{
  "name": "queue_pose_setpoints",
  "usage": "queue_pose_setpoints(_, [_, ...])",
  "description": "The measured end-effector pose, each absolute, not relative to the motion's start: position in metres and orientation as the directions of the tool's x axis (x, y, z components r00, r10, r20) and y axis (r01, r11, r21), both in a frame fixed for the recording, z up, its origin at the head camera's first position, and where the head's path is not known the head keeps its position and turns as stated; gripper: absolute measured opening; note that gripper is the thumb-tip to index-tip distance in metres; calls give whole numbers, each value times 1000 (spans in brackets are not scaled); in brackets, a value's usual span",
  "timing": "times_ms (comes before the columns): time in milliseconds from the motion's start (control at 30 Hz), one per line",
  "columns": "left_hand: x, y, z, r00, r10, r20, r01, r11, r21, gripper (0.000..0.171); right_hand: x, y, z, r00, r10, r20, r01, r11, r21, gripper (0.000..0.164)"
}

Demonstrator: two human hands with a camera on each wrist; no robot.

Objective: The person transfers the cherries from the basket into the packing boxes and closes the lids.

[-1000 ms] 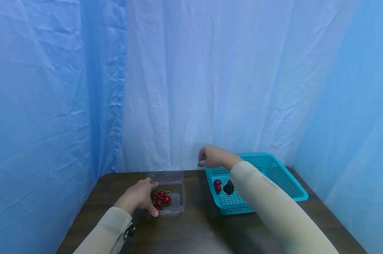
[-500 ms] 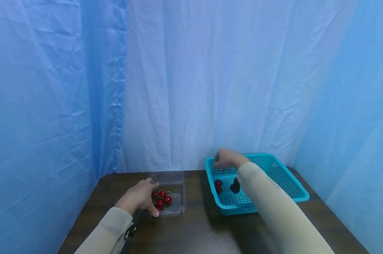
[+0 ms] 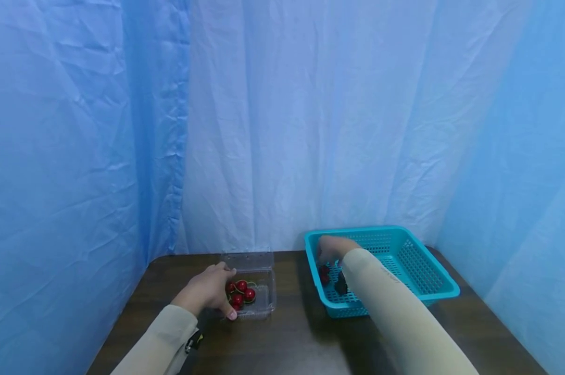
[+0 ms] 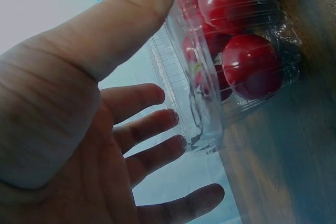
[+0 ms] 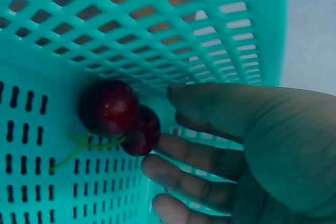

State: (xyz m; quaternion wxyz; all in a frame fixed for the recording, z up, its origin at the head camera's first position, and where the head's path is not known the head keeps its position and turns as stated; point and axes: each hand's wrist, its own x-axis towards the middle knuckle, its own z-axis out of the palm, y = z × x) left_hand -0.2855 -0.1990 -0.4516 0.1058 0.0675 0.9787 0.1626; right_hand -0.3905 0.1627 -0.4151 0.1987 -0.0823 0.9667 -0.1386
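Note:
My left hand point(image 3: 209, 291) rests at the left side of a clear plastic clamshell box point(image 3: 265, 297), thumb at its near rim and fingers toward the back. In the left wrist view those fingers are spread and fairly straight beside the clear wall. Several red cherries point(image 4: 252, 65) with green stems lie in the box. My right hand point(image 3: 334, 249) is down inside a turquoise basket point(image 3: 385, 232). Its extended fingers point(image 5: 184, 177) reach beside two dark red cherries point(image 5: 107, 107), a fingertip at or very near the smaller-looking one; contact is hard to tell.
The box's lid point(image 3: 248, 259) stands raised behind it. Both containers are on a dark wooden table point(image 3: 287, 338). Blue-white curtains point(image 3: 287, 130) enclose the back and sides. A dark device point(image 3: 340, 285) is strapped under the right wrist.
My right hand has moved from above the basket's back left rim rightward, then down into the basket by the cherries. The left hand has stayed at the box.

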Motion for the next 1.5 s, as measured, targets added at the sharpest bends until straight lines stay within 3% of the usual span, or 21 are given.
queue_pose_setpoints(133, [-286,-199,-452,-969,166,-184,98,939,331,120,-369,157,-408,-913,-230,-336,-132,948,-289,5])
queue_pose_setpoints(367, [-284,-199,-451,-971,164,-176,98,938,332,120,-352,146,-388,-900,-152,-409,-35,960,-279,4])
queue_pose_setpoints(733, [-284,-198,-448,-969,164,-186,94,936,339,120,-361,156,-403,-893,-205,-399,-57,934,-353,6])
queue_pose_setpoints(933, [-284,-199,-450,-968,170,-185,100,936,336,122,-364,165,-408,-911,-248,-330,-162,950,-267,7])
queue_pose_setpoints(1067, [-284,-199,-448,-969,167,-184,98,937,334,121,-376,166,-403,-914,-239,-328,-166,958,-234,5])
queue_pose_setpoints(1233, [-284,-199,-448,-970,161,-182,93,938,334,121,-388,171,-394,-898,-273,-345,-166,937,-308,3])
queue_pose_setpoints(1400, [-284,-199,-450,-971,160,-179,92,936,341,121,-389,168,-383,-898,-325,-296,-229,921,-315,43])
queue_pose_setpoints(1500, [-284,-199,-451,-970,161,-179,92,935,342,121,-389,161,-376,-904,-338,-261,-258,920,-296,47])
